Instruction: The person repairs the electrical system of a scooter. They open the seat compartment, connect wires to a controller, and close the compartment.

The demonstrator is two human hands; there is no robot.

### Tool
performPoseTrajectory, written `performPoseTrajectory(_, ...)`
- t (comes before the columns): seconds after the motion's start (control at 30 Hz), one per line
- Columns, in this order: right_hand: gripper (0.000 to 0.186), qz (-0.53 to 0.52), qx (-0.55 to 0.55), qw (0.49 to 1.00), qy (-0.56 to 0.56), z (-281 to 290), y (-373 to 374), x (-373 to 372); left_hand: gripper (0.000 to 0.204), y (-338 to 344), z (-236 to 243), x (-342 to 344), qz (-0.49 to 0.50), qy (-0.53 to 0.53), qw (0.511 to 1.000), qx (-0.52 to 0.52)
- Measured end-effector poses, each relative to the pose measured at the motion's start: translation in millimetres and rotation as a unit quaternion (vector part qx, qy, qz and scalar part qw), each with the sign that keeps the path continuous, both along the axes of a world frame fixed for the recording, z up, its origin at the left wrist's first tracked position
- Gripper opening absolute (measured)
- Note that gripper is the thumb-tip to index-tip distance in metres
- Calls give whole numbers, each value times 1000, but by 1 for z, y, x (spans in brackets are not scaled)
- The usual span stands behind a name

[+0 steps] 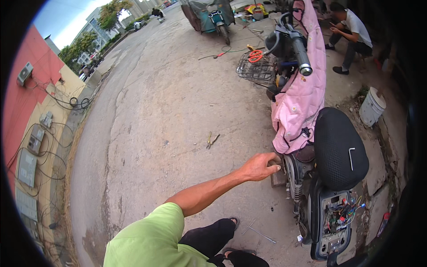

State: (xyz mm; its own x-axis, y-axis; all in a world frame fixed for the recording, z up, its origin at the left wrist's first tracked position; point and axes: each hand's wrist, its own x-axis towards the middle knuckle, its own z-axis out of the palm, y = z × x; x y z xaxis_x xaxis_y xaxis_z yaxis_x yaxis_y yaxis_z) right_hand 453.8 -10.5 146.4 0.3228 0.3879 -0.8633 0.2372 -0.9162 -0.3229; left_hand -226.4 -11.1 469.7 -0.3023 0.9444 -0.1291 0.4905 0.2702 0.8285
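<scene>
My left hand (261,167) reaches to the side of an electric scooter (291,175), just below the pink quilted cover (300,100). Its fingers curl in, partly hidden, and the thumb shows on the near side; what they hold, if anything, I cannot make out. My right hand is out of view. On the black seat (336,142) lies an L-shaped hex key (351,159). Behind the seat an exposed compartment (336,218) shows tangled coloured wires and connectors. Pliers (212,141) with yellowish handles lie spread on the concrete, left of the scooter.
A T-handle wrench (262,235) lies by my feet. Orange-handled scissors (255,55) rest on the front wire basket (256,70). A white bucket (372,107) stands to the right, beyond it a seated person (353,33). A covered vehicle (207,18) is parked at the back.
</scene>
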Motion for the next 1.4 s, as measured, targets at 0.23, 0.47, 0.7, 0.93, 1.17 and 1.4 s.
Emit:
performPoseTrajectory(0.23, 22, 278, 141, 950, -1, 201, 60, -194, 51, 108, 237, -77, 175, 162, 924, 300)
performPoseTrajectory(0.47, 26, 526, 319, 788, -33, 291, 92, -259, 93, 210, 279, -99, 294, 367, 879, 73)
performPoseTrajectory(0.7, 32, 564, 526, 611, -179, 353, 142, -249, 101, 264, 273, -91, 361, 312, 868, -139)
performPoseTrajectory(0.93, 42, 539, 623, 414, -388, 341, 152, -219, 106, 289, 242, -74, 472, 353, 800, -109)
performPoseTrajectory(1.17, 60, 594, 389, 667, -227, 337, 160, -202, 100, 281, 236, -90, 437, 382, 811, -70)
performPoseTrajectory(1.4, 56, 550, 331, 760, -100, 318, 202, -222, 96, 251, 242, -160, 328, 435, 835, -76)
